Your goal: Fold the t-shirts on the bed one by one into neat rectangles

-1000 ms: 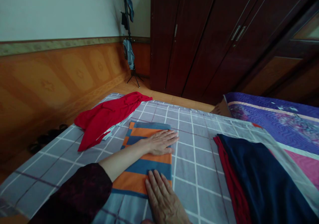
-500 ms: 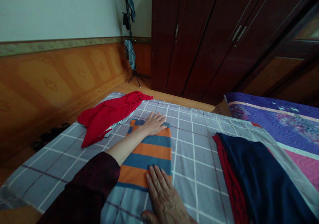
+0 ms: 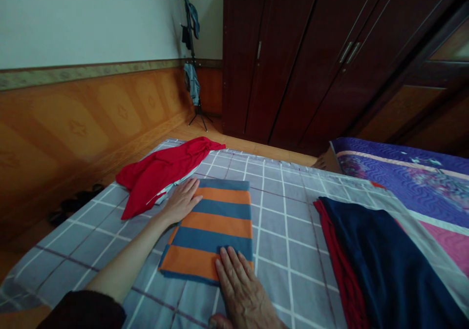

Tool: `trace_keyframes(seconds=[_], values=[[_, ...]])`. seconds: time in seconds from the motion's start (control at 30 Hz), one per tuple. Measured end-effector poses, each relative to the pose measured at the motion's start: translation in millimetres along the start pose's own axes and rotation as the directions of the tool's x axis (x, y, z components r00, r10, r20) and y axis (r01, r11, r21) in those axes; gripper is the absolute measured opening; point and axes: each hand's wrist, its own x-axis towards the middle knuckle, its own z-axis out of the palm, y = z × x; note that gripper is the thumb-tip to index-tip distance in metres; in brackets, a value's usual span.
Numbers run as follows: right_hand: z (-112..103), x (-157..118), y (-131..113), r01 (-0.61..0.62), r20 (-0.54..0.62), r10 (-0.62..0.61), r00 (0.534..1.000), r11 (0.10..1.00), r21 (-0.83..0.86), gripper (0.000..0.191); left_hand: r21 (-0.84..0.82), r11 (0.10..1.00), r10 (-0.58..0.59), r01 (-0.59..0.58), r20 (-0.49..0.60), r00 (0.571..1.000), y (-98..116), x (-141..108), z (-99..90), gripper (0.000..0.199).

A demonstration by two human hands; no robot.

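A folded garment with wide orange and blue stripes [image 3: 216,221] lies flat on the checked bedsheet [image 3: 271,270]. At its far left edge rests my left hand [image 3: 182,202], palm down with the fingers stretched out. My right hand [image 3: 245,285] lies flat on the near right corner, fingers extended over the lowest orange and blue bands. Neither hand grips the fabric. Just beyond my left hand, a crumpled red garment [image 3: 164,170] is spread over some pale cloth.
Navy clothing [image 3: 388,256] is laid over red fabric [image 3: 340,265] on the bed's right side. A purple patterned bedcover [image 3: 399,163] stands farther right. Behind the bed are a dark wooden wardrobe [image 3: 286,60] and a coat stand [image 3: 192,51]; dark shoes [image 3: 76,202] sit on the floor at left.
My left hand has slid from the far middle of the striped garment to its left edge, exposing more of the stripes. The right hand stays in nearly the same spot.
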Motion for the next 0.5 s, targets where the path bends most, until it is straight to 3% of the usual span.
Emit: trace_keyframes(seconds=[0.07, 0.17, 0.23, 0.5], values=[[1.1, -0.1, 1.1, 0.006, -0.021, -0.006, 1.0, 1.0, -0.008, 0.088, -0.004, 1.0, 0.027, -0.027, -0.017, 1.0, 13.5, -21.2, -4.8, 0.06], [1.8, 0.2, 1.7, 0.002, -0.008, -0.002, 1.0, 1.0, 0.016, 0.086, 0.038, 0.961, 0.275, -0.275, 0.01, 0.961, 46.0, -61.2, -3.6, 0.061], [1.1, 0.4, 1.6, 0.004, 0.001, -0.004, 1.0, 0.999, 0.036, 0.086, 0.084, 0.931, 0.354, -0.354, 0.019, 0.935, 56.9, -81.8, 1.0, 0.063], [-3.3, -1.5, -2.4, -0.104, -0.049, 0.104, 0.993, 0.995, 0.009, 0.093, 0.141, 0.985, 0.116, -0.098, -0.128, 0.985, 21.9, -108.3, 12.6, 0.069]])
